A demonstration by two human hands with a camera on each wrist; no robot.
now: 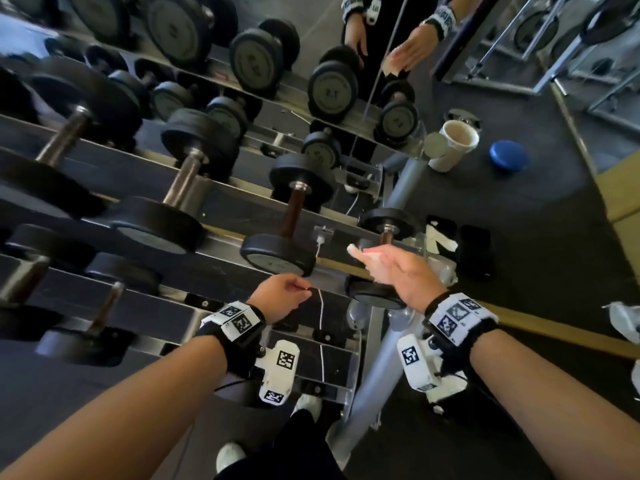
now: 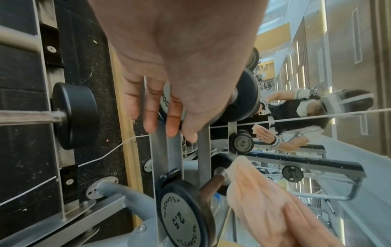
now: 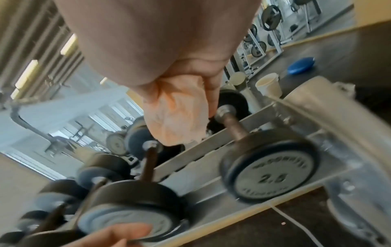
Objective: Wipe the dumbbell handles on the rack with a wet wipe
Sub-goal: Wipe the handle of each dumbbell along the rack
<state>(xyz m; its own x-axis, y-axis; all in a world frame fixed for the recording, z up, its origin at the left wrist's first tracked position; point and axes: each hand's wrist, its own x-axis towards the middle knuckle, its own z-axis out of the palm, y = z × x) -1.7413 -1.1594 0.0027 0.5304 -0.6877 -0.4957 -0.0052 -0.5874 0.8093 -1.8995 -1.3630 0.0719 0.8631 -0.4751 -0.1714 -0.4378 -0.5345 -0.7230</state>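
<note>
Several black dumbbells with brown metal handles lie across the steel rack (image 1: 221, 244). My right hand (image 1: 398, 271) grips a crumpled pale orange wet wipe (image 3: 177, 117) just above the handle (image 3: 232, 127) of the small 2.5 dumbbell (image 3: 271, 173) at the rack's right end. The wipe is apart from that handle. The left wrist view shows the wipe (image 2: 253, 192) hanging over the same handle (image 2: 211, 185). My left hand (image 1: 287, 296) hangs with loosely curled fingers (image 2: 160, 117) in front of the rack's front rail, below the neighbouring dumbbell (image 1: 277, 258), and holds nothing.
A mirror behind the rack reflects the dumbbells and my hands. On the dark floor to the right stand a white cup (image 1: 453, 143) and a blue disc (image 1: 509, 155). A thin white cable (image 1: 322, 323) runs down the rack front. The grey rack leg (image 1: 377, 368) slants by my right wrist.
</note>
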